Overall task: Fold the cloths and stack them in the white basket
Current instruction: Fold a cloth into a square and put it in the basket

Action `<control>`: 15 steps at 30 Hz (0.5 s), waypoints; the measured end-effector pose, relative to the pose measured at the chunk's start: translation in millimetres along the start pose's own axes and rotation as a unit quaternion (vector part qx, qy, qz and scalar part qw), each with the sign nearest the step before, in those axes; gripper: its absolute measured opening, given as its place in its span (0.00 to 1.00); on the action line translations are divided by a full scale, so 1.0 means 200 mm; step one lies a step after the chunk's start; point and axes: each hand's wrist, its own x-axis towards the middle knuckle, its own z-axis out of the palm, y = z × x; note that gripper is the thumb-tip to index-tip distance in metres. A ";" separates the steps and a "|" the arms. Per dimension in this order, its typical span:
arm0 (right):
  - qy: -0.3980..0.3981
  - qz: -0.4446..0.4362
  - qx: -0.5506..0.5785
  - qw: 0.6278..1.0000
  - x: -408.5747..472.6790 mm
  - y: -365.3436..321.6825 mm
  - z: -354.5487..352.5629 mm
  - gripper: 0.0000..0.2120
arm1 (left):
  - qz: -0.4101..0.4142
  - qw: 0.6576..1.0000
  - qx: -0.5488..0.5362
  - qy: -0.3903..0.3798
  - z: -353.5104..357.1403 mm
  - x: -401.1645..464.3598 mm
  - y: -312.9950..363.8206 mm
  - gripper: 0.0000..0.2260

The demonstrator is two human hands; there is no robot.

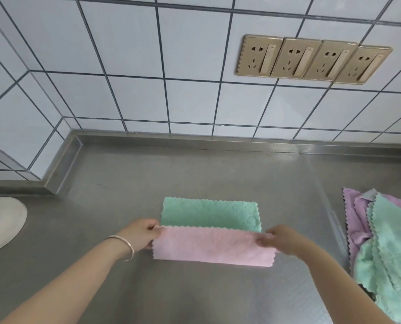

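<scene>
On the brushed stainless-steel counter (195, 171), a soft two-sided cloth with scalloped edges, pink on one face and green on the other (212, 245), lies in front of the person, its near half being folded up and away so the pink face shows over the green. The left hand (141, 235) pinches the left corner of the raised edge between thumb and fingers, and the right hand (279, 239) pinches the right corner the same way, holding the edge taut between them. A heap of unfolded green and lilac cloths (382, 242) waits at the right edge of the counter, well apart from the fold in progress. The white basket cannot be identified for certain; a round white object (5, 220) at the left edge is only partly in view. The step in hand appears to be the first fold, with most of the task left. The risk is an uneven fold: if one hand travels further than the other, the scalloped edges will not meet, and the plush fabric could slide on the smooth steel, dragging the lower layer askew.
</scene>
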 end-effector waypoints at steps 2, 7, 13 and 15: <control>0.039 0.022 0.112 0.993 0.06 -0.03 -0.01 0.17 | -0.017 0.998 -0.038 0.039 -0.01 0.08 0.02 0.12; 0.144 0.043 0.190 0.970 0.21 -0.10 0.04 0.11 | -0.047 0.985 0.014 0.164 0.01 0.27 0.03 0.04; 0.192 0.042 0.135 0.971 0.32 -0.14 0.08 0.05 | -0.068 0.966 0.037 0.248 0.07 0.37 0.07 0.07; 0.197 0.053 0.133 0.970 0.34 -0.15 0.09 0.07 | -0.072 0.963 0.029 0.258 0.08 0.40 0.07 0.08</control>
